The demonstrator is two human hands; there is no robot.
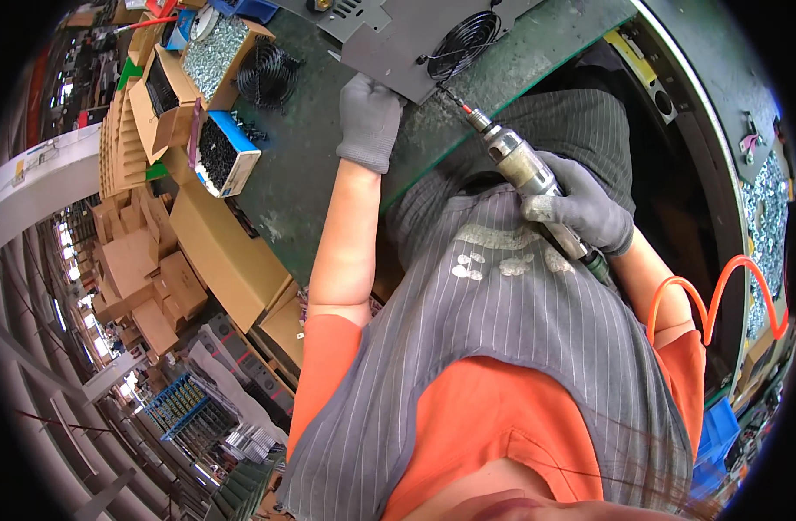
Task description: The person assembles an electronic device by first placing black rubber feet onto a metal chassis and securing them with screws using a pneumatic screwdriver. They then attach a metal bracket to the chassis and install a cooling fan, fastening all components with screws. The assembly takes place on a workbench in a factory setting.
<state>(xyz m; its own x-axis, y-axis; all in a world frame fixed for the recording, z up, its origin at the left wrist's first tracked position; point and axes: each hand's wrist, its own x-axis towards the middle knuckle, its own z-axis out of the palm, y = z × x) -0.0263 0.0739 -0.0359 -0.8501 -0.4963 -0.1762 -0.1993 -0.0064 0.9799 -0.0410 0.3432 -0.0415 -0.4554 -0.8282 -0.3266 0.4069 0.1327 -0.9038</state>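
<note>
My right hand, in a grey glove, is wrapped round a silver air screwdriver. The tool's bit points up and left, its tip beside the near corner of a dark grey sheet-metal panel; I cannot tell whether they touch. My left hand, also gloved, grips the panel's near left edge, its fingertips partly hidden. A round black wire fan guard lies on the panel, close above the bit.
More black fan guards lie on the green workbench. At its left stand a box of silver screws and a box of small black parts. An orange coiled air hose loops by my right arm. Loose silver screws lie at far right.
</note>
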